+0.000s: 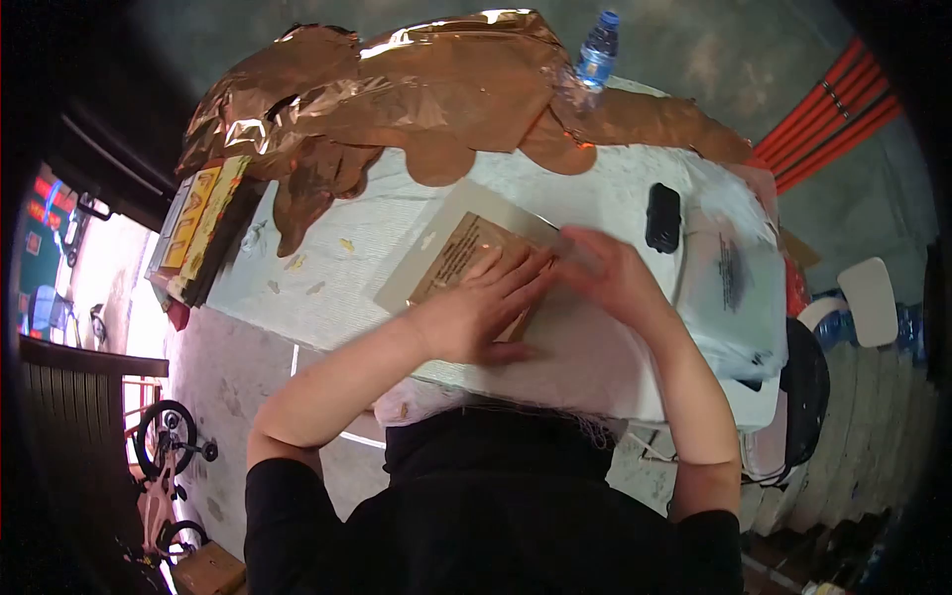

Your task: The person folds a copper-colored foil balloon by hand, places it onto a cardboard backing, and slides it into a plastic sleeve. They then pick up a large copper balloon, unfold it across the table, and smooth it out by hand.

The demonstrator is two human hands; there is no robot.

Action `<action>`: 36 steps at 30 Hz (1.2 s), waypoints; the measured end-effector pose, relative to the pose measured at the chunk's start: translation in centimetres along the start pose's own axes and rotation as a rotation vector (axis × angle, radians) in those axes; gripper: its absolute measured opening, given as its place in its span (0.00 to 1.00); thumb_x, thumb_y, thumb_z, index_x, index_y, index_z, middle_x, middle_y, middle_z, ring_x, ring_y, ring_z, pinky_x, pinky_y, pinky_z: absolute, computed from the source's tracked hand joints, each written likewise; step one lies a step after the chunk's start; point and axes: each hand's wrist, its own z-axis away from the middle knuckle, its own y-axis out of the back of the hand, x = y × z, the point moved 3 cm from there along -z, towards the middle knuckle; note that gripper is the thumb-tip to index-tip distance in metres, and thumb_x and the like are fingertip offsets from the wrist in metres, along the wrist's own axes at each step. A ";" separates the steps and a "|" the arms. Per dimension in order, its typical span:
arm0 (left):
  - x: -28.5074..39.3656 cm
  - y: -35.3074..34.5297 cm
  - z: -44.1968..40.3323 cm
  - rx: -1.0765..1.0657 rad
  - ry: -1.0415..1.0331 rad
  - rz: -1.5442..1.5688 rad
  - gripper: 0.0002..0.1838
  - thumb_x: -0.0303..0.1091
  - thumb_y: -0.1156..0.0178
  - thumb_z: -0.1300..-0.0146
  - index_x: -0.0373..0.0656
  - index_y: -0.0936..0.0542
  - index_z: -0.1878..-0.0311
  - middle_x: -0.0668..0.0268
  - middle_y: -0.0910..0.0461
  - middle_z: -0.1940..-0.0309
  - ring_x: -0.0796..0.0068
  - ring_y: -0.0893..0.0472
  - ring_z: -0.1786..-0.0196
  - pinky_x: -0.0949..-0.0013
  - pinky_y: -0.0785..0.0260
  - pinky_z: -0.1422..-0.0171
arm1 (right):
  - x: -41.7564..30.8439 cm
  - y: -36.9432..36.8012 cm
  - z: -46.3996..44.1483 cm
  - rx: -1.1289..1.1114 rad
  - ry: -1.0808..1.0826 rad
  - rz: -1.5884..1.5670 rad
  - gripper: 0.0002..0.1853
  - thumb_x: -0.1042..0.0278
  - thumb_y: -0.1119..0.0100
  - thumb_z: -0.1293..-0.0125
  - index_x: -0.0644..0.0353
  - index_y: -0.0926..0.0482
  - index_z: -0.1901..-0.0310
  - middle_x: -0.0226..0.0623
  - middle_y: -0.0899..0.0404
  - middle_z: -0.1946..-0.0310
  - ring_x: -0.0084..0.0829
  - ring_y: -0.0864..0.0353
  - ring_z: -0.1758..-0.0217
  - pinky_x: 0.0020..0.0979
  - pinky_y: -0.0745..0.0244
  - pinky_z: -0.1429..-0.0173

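A brown packet with dark printed text (451, 260) lies at a slant on a larger beige card with a hang hole (402, 285), at the middle of the table. My left hand (486, 302) rests flat across the packet, fingers stretched out toward its right end. Close to those fingertips, my right hand (605, 273) is curled in at the right end of the packet and card. Its fingers are blurred and bent together around something pale and see-through that I cannot make out. Both hands cover part of the packet.
Copper-coloured foil (436, 99) spreads along the far edge of the white-covered table (337, 228), near a water bottle (598, 55). A black phone-like object (662, 218) lies right, beside a stack of clear plastic bags (729, 288). Yellow boxes (203, 223) stand at the left edge.
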 end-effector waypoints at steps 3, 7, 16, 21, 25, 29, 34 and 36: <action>0.2 1.3 -0.7 -0.106 -0.094 0.024 0.54 0.54 0.32 0.50 0.41 0.47 0.25 0.47 0.50 0.25 0.50 0.50 0.22 0.47 0.59 0.21 | 1.3 -0.3 0.7 0.289 0.076 0.180 0.27 0.62 0.37 0.37 0.63 0.28 0.39 0.46 0.33 0.33 0.43 0.37 0.27 0.44 0.44 0.25; -0.5 2.9 0.7 -0.069 -0.048 -0.232 0.46 0.56 0.34 0.49 0.42 0.35 0.30 0.51 0.39 0.29 0.52 0.42 0.25 0.49 0.54 0.22 | 0.8 -2.2 1.7 0.271 0.075 0.308 0.27 0.60 0.37 0.37 0.65 0.28 0.40 0.49 0.32 0.34 0.44 0.37 0.28 0.47 0.43 0.27; 5.8 -0.1 4.4 0.104 0.067 -0.134 0.29 0.43 0.33 0.47 0.38 0.22 0.43 0.55 0.27 0.41 0.55 0.28 0.41 0.55 0.37 0.36 | -2.1 -0.3 3.2 0.321 0.246 0.267 0.17 0.62 0.33 0.43 0.62 0.22 0.56 0.43 0.22 0.53 0.43 0.22 0.52 0.43 0.28 0.45; 8.7 -2.1 3.6 0.249 0.214 -0.188 0.32 0.45 0.32 0.51 0.33 0.23 0.45 0.54 0.27 0.41 0.58 0.31 0.39 0.58 0.40 0.37 | -4.2 -2.8 3.0 0.171 0.503 0.266 0.08 0.67 0.35 0.46 0.57 0.25 0.68 0.36 0.25 0.70 0.39 0.21 0.65 0.40 0.24 0.61; 8.5 -3.3 4.2 0.308 0.250 -0.178 0.34 0.45 0.32 0.50 0.32 0.24 0.43 0.51 0.28 0.39 0.58 0.31 0.39 0.57 0.40 0.35 | -4.7 -3.4 2.6 0.118 0.567 0.412 0.05 0.71 0.41 0.46 0.57 0.28 0.73 0.35 0.27 0.73 0.36 0.21 0.68 0.35 0.23 0.69; 8.3 -3.8 4.3 0.341 0.227 -0.219 0.33 0.47 0.34 0.48 0.33 0.25 0.43 0.52 0.28 0.39 0.58 0.30 0.40 0.57 0.39 0.34 | -4.9 -2.9 2.3 0.021 0.520 0.386 0.04 0.72 0.42 0.47 0.57 0.27 0.74 0.35 0.26 0.73 0.36 0.20 0.68 0.35 0.23 0.70; 7.9 -4.6 4.7 0.357 0.219 -0.267 0.33 0.50 0.35 0.47 0.35 0.24 0.42 0.54 0.25 0.41 0.57 0.30 0.39 0.55 0.39 0.33 | -5.6 -3.5 2.2 0.084 0.556 0.467 0.03 0.72 0.43 0.48 0.56 0.28 0.74 0.36 0.26 0.74 0.35 0.20 0.71 0.34 0.23 0.71; 7.7 -4.6 4.6 0.341 0.198 -0.250 0.32 0.50 0.35 0.46 0.36 0.24 0.43 0.55 0.24 0.43 0.57 0.29 0.40 0.56 0.38 0.34 | -6.0 -3.8 2.0 0.085 0.558 0.499 0.03 0.72 0.43 0.49 0.56 0.28 0.74 0.36 0.26 0.75 0.34 0.20 0.72 0.34 0.23 0.71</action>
